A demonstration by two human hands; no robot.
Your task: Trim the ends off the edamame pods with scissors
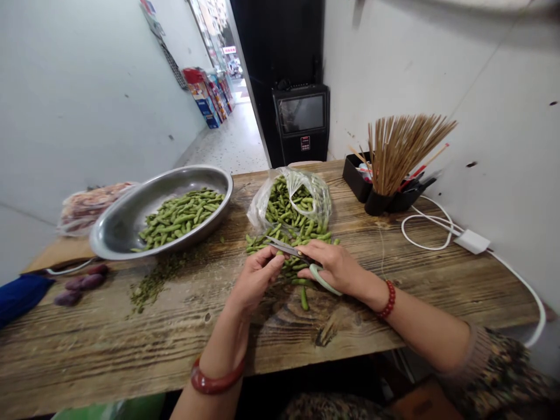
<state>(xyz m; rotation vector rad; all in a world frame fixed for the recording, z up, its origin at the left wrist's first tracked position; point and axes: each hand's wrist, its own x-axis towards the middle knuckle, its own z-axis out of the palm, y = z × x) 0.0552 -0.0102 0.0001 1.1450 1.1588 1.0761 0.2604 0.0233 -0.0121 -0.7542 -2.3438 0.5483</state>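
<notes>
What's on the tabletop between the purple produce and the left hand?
In the head view, a scattered heap of small green bits lies between the purple produce and the left hand, nearer the produce.

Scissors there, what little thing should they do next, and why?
Perhaps snip the tip of the edamame pod in the left hand: the right hand holds the scissors with the blades close beside it, and small green trimmings lie near the metal basin.

We are wearing a glossy reddish-brown bangle (217, 384) on our left forearm (223, 344) and a bracelet of round red beads (389, 299) on our right wrist (371, 288); our right sleeve (510, 361) is showing mottled camouflage above a ribbed brownish cuff (479, 350).
</notes>
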